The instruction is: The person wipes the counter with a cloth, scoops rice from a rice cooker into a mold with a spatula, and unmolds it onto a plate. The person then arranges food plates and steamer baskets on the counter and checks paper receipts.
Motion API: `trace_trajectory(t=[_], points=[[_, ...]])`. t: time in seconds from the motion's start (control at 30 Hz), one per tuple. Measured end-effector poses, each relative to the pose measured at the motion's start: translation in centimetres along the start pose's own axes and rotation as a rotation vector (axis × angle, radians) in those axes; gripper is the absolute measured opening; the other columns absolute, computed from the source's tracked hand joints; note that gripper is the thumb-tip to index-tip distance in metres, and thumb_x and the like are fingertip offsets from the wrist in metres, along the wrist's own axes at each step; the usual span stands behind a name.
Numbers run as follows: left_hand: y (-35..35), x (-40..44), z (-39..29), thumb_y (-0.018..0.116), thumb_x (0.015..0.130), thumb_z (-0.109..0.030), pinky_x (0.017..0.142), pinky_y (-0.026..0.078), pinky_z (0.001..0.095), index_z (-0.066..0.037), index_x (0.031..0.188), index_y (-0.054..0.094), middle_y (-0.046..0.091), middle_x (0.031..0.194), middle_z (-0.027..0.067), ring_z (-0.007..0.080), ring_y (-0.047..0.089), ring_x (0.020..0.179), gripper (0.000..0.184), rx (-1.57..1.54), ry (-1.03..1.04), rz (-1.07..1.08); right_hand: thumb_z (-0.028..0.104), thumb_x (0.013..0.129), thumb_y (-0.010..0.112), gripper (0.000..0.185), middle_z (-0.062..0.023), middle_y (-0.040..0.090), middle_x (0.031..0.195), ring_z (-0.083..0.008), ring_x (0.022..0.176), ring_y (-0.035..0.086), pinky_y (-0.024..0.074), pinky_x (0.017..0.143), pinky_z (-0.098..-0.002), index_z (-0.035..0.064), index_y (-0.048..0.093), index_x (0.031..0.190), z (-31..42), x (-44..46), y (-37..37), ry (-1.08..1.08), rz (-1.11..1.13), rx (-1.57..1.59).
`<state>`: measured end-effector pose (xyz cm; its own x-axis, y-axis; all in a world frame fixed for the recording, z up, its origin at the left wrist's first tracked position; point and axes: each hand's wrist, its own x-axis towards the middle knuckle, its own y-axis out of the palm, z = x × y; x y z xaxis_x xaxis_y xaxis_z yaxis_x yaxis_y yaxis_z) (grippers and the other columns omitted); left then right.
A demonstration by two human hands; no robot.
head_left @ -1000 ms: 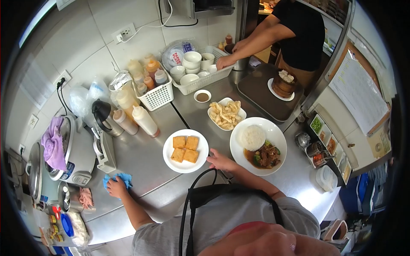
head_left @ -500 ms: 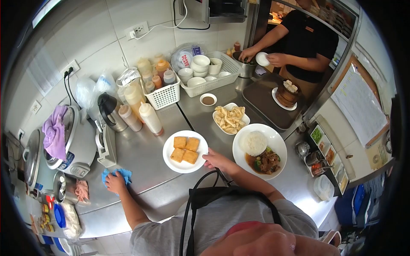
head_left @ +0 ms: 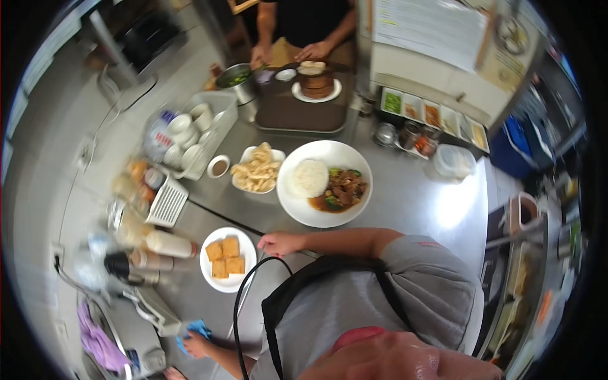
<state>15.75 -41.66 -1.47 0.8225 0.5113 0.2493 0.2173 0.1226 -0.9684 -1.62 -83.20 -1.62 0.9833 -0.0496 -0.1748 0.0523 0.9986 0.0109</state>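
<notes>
My left hand (head_left: 197, 345) rests on the counter, closed on a crumpled blue cloth (head_left: 194, 331). Just right of a white plate (head_left: 206, 283) is my right hand (head_left: 280, 244), its fingers loosely apart and holding nothing I can see. Several golden fried squares (head_left: 225, 256) lie on that plate. Above my right arm stands a larger white plate (head_left: 291, 213) bearing rice (head_left: 310, 178) and a saucy meat dish (head_left: 342, 190). Left of it are a bowl of pale fried pieces (head_left: 256, 170) and a small cup of brown sauce (head_left: 219, 167).
A brown tray (head_left: 297, 119) holds a bamboo steamer (head_left: 316, 83); a co-worker's hands are behind it. A metal pot (head_left: 239, 82) stands at its left. Squeeze bottles (head_left: 170, 243) and baskets of cups line the left; ingredient trays (head_left: 432, 115) sit at the back right.
The view has swung to the right. My right hand now sits slightly off the plate's rim. The co-worker's hands have left the pot, and a small white dish is on the tray.
</notes>
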Motion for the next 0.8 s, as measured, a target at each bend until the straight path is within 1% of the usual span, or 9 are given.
trace_trajectory(t=[0.07,0.17,0.27,0.37,0.47,0.6,0.7,0.8], points=[[-0.1,0.0,-0.2,0.038,0.076,-0.054,0.077,0.037,0.0458,-0.016,0.106,0.051,0.051,0.108,0.0055,0.0274,0.047,0.101,0.051,0.029,0.001,-0.002,0.015,0.079,0.043,0.033,-0.0034,0.053,0.066,-0.0105,0.055,0.051,0.0441,0.052,-0.0245,-0.0008,0.047,0.108,0.2,-0.4,0.2,-0.017,0.0,-0.066],[-3.0,-1.5,-1.0,0.037,0.076,-0.054,0.078,0.037,0.0452,-0.016,0.107,0.051,0.051,0.107,0.0061,0.0275,0.047,0.101,0.05,0.067,0.055,0.054,0.016,0.078,0.044,0.03,-0.0055,0.054,0.066,-0.0125,0.054,0.054,0.0444,0.048,-0.0252,0.0003,0.05,0.103,0.4,-1.3,0.0,-0.045,-0.059,-0.036],[-2.6,-1.4,-1.2,0.038,0.076,-0.053,0.08,0.036,0.0448,-0.016,0.108,0.05,0.051,0.107,0.0064,0.0272,0.046,0.102,0.051,0.044,0.01,0.074,0.017,0.077,0.045,0.029,-0.0052,0.055,0.068,-0.013,0.054,0.055,0.0445,0.047,-0.0259,0.0019,0.051,0.101,-0.3,-1.8,-0.6,-0.015,-0.094,-0.058],[-2.2,-1.5,-1.8,0.038,0.076,-0.053,0.08,0.036,0.0449,-0.016,0.108,0.05,0.051,0.108,0.0064,0.0273,0.046,0.102,0.05,0.042,0.02,0.058,0.017,0.076,0.045,0.029,-0.0054,0.056,0.07,-0.0133,0.055,0.056,0.0452,0.049,-0.0266,0.0031,0.052,0.101,0.1,-3.0,-0.9,-0.014,-0.11,-0.096],[-2.4,-1.8,-2.4,0.038,0.076,-0.052,0.08,0.036,0.0449,-0.015,0.108,0.05,0.051,0.108,0.0063,0.0273,0.046,0.102,0.05,0.04,0.041,0.035,0.019,0.077,0.045,0.031,-0.0066,0.058,0.082,-0.0138,0.06,0.057,0.0451,0.056,-0.0263,0.0038,0.051,0.103,-0.1,-3.3,-0.9,0.004,-0.122,-0.107],[-2.7,-2.1,-2.6,0.039,0.076,-0.051,0.08,0.036,0.045,-0.015,0.109,0.049,0.05,0.109,0.0063,0.0273,0.046,0.102,0.05,0.035,0.06,0.02,0.019,0.077,0.045,0.03,-0.0068,0.059,0.082,-0.0137,0.061,0.057,0.0451,0.057,-0.0277,0.0024,0.052,0.101,-0.3,-4.0,-1.2,0.011,-0.151,-0.161],[-2.3,-1.7,-2.5,0.039,0.076,-0.05,0.08,0.036,0.045,-0.015,0.109,0.049,0.05,0.109,0.0063,0.0273,0.046,0.102,0.049,0.021,0.051,0.024,0.019,0.076,0.046,0.03,-0.0073,0.059,0.081,-0.0138,0.06,0.057,0.0448,0.056,-0.0275,0.0024,0.052,0.101,-1.8,-3.8,-1.6,-0.102,-0.149,-0.181],[-1.5,-0.9,-1.2,0.039,0.076,-0.049,0.08,0.037,0.045,-0.014,0.109,0.049,0.05,0.11,0.0063,0.0274,0.046,0.102,0.049,0.007,0.0,0.034,0.016,0.076,0.048,0.025,-0.0048,0.058,0.073,-0.0121,0.053,0.054,0.0443,0.05,-0.0267,0.0035,0.054,0.097,-1.9,-3.9,-1.3,-0.108,-0.199,-0.118]])
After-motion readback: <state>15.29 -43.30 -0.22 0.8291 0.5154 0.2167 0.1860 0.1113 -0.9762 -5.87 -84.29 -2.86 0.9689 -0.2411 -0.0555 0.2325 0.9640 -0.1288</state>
